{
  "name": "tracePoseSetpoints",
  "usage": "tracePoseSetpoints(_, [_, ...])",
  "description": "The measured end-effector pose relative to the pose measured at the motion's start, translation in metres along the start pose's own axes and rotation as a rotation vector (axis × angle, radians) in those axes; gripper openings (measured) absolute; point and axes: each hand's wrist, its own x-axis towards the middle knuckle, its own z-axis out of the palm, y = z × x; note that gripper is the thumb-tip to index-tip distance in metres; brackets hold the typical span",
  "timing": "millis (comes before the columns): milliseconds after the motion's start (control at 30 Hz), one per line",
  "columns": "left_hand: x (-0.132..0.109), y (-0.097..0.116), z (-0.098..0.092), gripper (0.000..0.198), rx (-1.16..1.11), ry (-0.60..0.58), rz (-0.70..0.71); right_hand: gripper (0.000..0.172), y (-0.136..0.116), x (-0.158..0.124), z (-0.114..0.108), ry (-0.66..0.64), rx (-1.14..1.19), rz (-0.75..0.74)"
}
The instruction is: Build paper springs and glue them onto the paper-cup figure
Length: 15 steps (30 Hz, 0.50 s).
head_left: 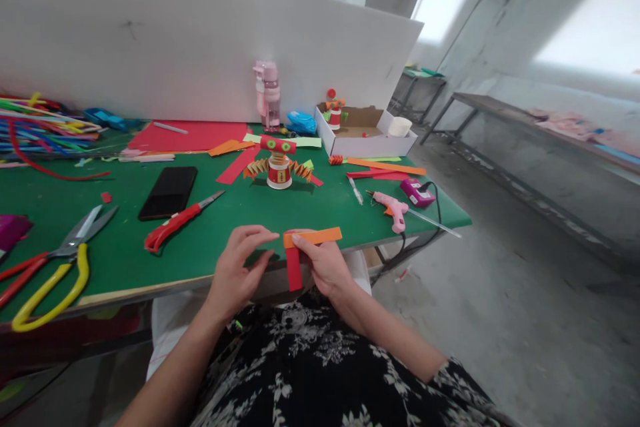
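Observation:
My right hand (325, 263) pinches an orange paper strip (323, 235) and a red paper strip (294, 270) where they cross at a corner. The orange strip points right and the red one hangs down toward me, forming an L. Just left of that corner is my left hand (243, 267), thumb and forefinger apart, holding nothing. Both hands are at the front edge of the green table (240, 213). Beyond them stands a paper figure (279, 173) with a red-and-white cup body, pleated orange arms and green eyes on a red roll.
At left lie scissors (75, 250), a red-handled knife (183, 217) and a phone (169, 192). A pink glue gun (393, 205) with its cord is at right. Behind are a pink bottle (270, 97), a white box (367, 145) and a pile of colourful pipe cleaners (45, 127).

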Motion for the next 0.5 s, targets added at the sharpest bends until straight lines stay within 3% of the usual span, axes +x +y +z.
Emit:
tracePoseSetpoints(100, [-0.002,-0.008,0.0,0.018,0.218,-0.053,0.367,0.027,0.002,0.0,0.001,-0.008,0.031,-0.006])
tracePoseSetpoints(200, [-0.003,-0.011,0.005,0.015,0.277,-0.026,0.494,0.026,0.004,-0.001,0.002,-0.015,0.022,-0.003])
tracePoseSetpoints(267, [-0.004,-0.009,0.008,0.014,0.221,-0.007,0.439,0.026,0.004,-0.002,0.002,-0.024,-0.01,-0.016])
tracePoseSetpoints(500, [-0.004,0.008,0.019,0.009,-0.229,0.073,-0.066,0.02,0.007,-0.004,0.0,-0.09,-0.136,-0.115])
